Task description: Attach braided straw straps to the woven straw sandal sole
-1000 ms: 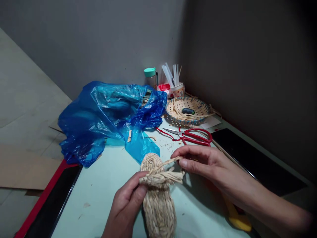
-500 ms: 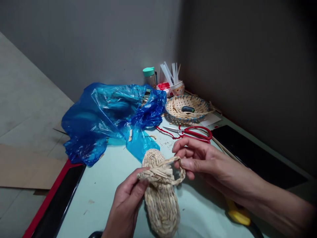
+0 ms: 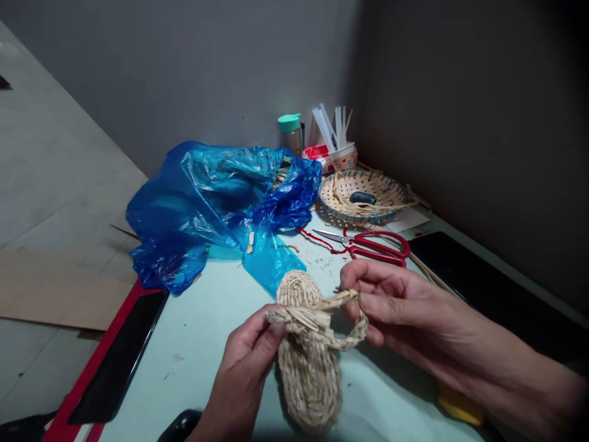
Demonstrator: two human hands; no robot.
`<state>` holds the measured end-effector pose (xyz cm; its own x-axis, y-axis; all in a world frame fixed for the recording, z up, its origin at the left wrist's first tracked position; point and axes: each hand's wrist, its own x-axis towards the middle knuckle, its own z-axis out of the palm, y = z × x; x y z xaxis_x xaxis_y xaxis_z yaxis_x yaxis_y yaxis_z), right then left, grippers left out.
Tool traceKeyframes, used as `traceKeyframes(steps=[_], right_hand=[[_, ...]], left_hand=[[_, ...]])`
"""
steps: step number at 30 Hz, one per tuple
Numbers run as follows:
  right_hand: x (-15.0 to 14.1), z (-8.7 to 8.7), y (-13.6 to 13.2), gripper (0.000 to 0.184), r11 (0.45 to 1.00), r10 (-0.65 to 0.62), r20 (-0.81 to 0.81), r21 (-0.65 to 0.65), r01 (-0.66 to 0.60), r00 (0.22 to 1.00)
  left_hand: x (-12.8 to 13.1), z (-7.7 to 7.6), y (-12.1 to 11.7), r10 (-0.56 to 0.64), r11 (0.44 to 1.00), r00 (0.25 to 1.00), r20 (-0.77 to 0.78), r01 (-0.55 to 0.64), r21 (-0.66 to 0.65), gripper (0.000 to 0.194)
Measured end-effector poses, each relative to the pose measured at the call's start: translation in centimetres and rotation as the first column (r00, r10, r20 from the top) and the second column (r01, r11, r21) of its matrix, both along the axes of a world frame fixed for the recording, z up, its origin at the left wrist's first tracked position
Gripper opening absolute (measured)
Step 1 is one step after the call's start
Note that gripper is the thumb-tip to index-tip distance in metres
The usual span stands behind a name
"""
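Observation:
A woven straw slipper point(image 3: 310, 383) lies lengthwise on the pale green table, its rounded far end showing beyond my hands. Across its middle runs a band of flat straw strips point(image 3: 310, 322). My left hand point(image 3: 251, 353) pinches the left end of this band between thumb and fingers. From the band a braided straw cord point(image 3: 356, 334) curves out to the right in a loop. At the loop's upper right, my right hand point(image 3: 386, 301) grips the cord between thumb and forefinger. Red-handled scissors point(image 3: 377, 245) rest just beyond the right hand, blades pointing left.
A crumpled blue plastic bag point(image 3: 207, 202) covers the back left. Behind stand a jar with a teal lid point(image 3: 289, 126) and a paper cup of clear sticks point(image 3: 343, 158). A shallow woven basket point(image 3: 335, 212) holds a dark thread spool point(image 3: 362, 197). Something yellow point(image 3: 460, 405) lies under my right forearm.
The view has shifted, so everything sits farther right. My right hand has drawn away from the left, and the cord loop stretches out wider. Both hands keep their hold.

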<state>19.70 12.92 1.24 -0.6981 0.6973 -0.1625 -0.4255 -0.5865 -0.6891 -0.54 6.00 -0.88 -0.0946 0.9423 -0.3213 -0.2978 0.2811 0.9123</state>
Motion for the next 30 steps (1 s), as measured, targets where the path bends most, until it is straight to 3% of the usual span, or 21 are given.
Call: traceKeyframes(steps=[9, 16, 19, 26, 30], right_hand=[[0.06, -0.22, 0.01, 0.01, 0.998, 0.053, 0.151, 0.028, -0.058, 0.987], [-0.3, -0.08, -0.28, 0.017, 0.994, 0.088, -0.212, -0.047, -0.1, 0.973], [-0.32, 0.08, -0.28, 0.014, 0.994, 0.046, -0.273, -0.083, -0.071, 0.961], [-0.32, 0.13, 0.1, 0.01, 0.987, -0.069, -0.177, -0.158, 0.041, 0.982], [-0.34, 0.37, 0.15, 0.007, 0.979, -0.115, -0.119, -0.184, 0.092, 0.986]], left_hand=[[-0.31, -0.14, 0.39, 0.047, 0.999, 0.996, -0.071, -0.046, 0.017, 0.029], [0.05, -0.07, 0.21, 0.038, 0.999, 0.994, -0.101, -0.036, 0.021, 0.027], [0.32, -0.09, 0.33, 0.057, 0.998, 0.994, -0.093, -0.056, 0.02, 0.025], [0.44, 0.24, 0.07, 0.149, 0.988, 0.989, 0.002, -0.149, -0.033, 0.03], [0.09, 0.17, -0.15, 0.12, 0.992, 0.993, -0.015, -0.121, -0.041, 0.031]])
